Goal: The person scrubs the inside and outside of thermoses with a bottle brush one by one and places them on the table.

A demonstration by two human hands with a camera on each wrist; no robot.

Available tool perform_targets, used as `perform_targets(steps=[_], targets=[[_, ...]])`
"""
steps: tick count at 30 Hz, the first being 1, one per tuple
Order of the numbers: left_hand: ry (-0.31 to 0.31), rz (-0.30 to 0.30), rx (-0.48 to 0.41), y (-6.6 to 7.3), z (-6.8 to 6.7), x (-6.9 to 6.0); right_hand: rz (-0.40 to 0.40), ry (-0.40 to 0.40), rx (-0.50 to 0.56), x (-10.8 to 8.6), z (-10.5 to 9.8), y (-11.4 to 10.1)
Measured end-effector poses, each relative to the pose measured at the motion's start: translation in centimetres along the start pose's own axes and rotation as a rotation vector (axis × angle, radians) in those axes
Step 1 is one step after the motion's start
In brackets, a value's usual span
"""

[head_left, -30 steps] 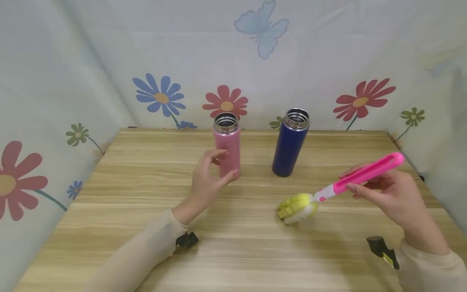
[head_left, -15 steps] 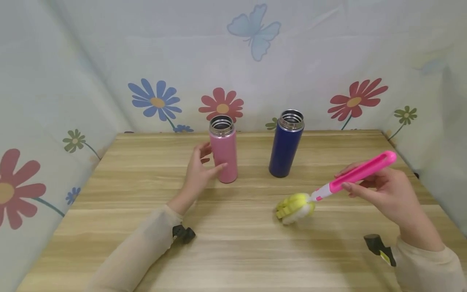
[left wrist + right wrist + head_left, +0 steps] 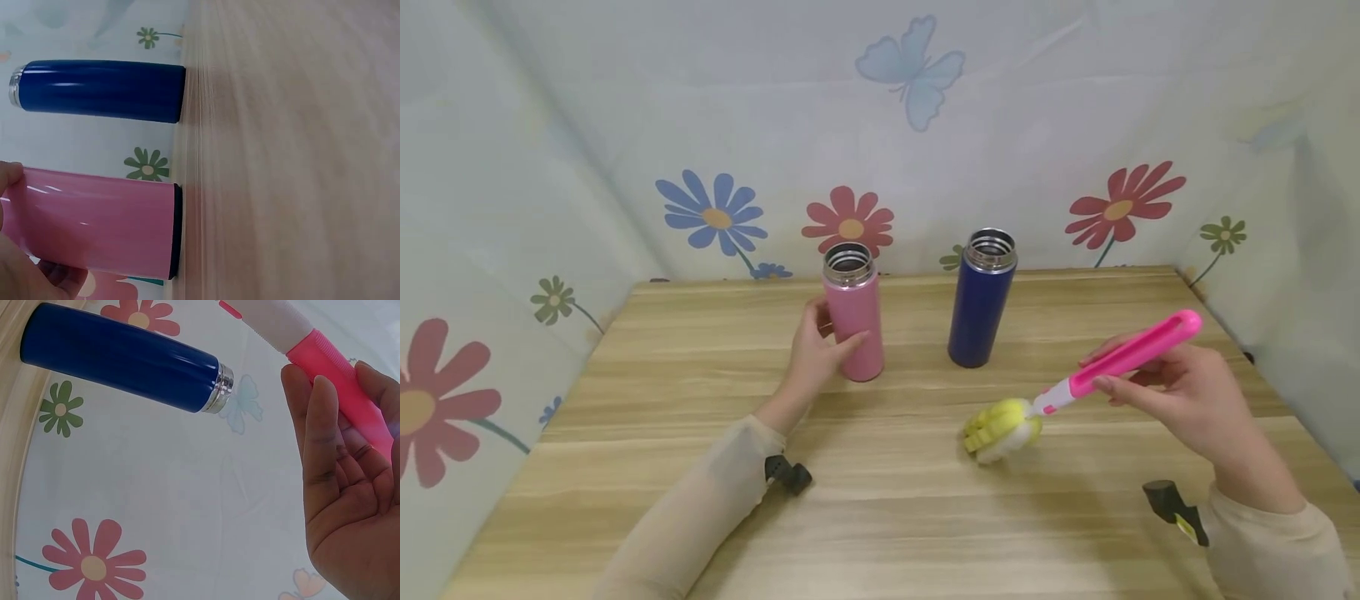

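An open-topped pink bottle stands upright on the table, with my left hand round its left side, thumb across the front. In the left wrist view, fingers and thumb grip the pink bottle from both sides. My right hand pinches the pink handle of a brush, whose yellow and white sponge head points down-left, low over the table; whether it touches is unclear. In the right wrist view, my right hand holds the handle between fingers and thumb.
A dark blue bottle, its steel mouth uncovered, stands to the right of the pink one, near the back of the wooden table. Behind the table hangs a white cloth printed with flowers and a butterfly.
My left hand has closed round the pink bottle, its fingers passing from in front to the left side and behind. The view has shifted slightly; my right hand holds the brush much as before.
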State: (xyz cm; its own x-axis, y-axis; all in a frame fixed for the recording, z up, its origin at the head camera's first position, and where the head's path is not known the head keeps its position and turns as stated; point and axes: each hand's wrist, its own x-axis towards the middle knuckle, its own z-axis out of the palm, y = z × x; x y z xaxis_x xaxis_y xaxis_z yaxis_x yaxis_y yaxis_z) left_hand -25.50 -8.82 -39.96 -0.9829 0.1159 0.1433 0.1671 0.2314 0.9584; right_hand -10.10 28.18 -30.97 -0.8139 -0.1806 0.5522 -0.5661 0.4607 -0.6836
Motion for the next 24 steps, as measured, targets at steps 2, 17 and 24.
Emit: perform_targets(steps=[2,17,24], targets=[[0.004,0.001,-0.006,0.0,0.0,0.1,0.0,-0.001,-0.007,0.0,0.0,0.0],[0.048,0.042,-0.028,0.7,0.2,-0.9,0.036,-0.012,-0.021,0.1,0.1,0.0],[-0.005,0.104,0.0,2.1,0.8,-2.7,-0.008,-0.001,-0.028,0.2,-0.2,0.1]])
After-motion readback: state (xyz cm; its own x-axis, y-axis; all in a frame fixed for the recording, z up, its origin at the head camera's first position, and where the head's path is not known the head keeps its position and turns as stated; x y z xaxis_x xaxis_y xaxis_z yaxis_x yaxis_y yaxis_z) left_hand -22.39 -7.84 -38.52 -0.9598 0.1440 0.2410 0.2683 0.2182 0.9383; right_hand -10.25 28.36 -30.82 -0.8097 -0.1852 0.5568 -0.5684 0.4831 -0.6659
